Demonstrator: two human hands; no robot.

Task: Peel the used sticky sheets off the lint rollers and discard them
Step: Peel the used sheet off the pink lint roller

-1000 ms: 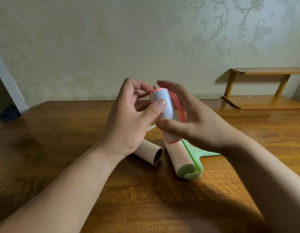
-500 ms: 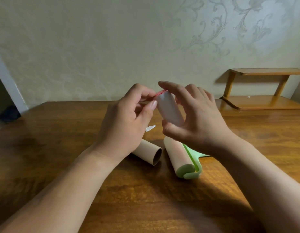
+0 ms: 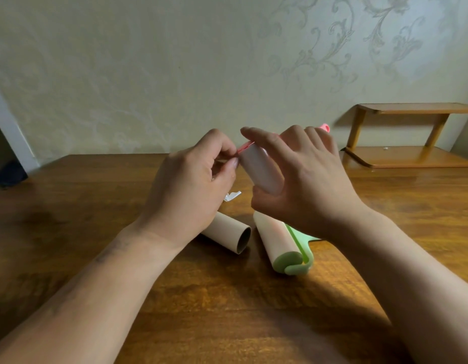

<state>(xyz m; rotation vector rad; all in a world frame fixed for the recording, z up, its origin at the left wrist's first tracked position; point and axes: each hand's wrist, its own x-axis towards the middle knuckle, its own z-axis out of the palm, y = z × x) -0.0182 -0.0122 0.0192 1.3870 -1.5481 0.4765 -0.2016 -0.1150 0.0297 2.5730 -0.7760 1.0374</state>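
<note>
Now, the green lint roller (image 3: 280, 240) lies on the wooden table (image 3: 70, 232), capped end toward the camera. Its far end is blocked by the right wrist. Just left of it lies a bare cardboard tube (image 3: 227, 233), close but apart, with its open end facing us and dark inside. Beyond the green lint roller and a touch left, a small white scrap (image 3: 231, 196) sits on the wood, partly hidden by the left hand. Far right of it, back by the wall, stands a low wooden shelf (image 3: 411, 156).

Above the green lint roller, off the table, both hands have the pink lint roller (image 3: 261, 172). The right hand (image 3: 303, 185) wraps the roll, thumb under and fingers over, and the pink handle tip (image 3: 325, 127) pokes out behind the knuckles. The left hand (image 3: 190, 190) is curled, thumb and forefinger pinching the roll's upper left end. Whether a sheet edge is caught there, can't tell.
</note>
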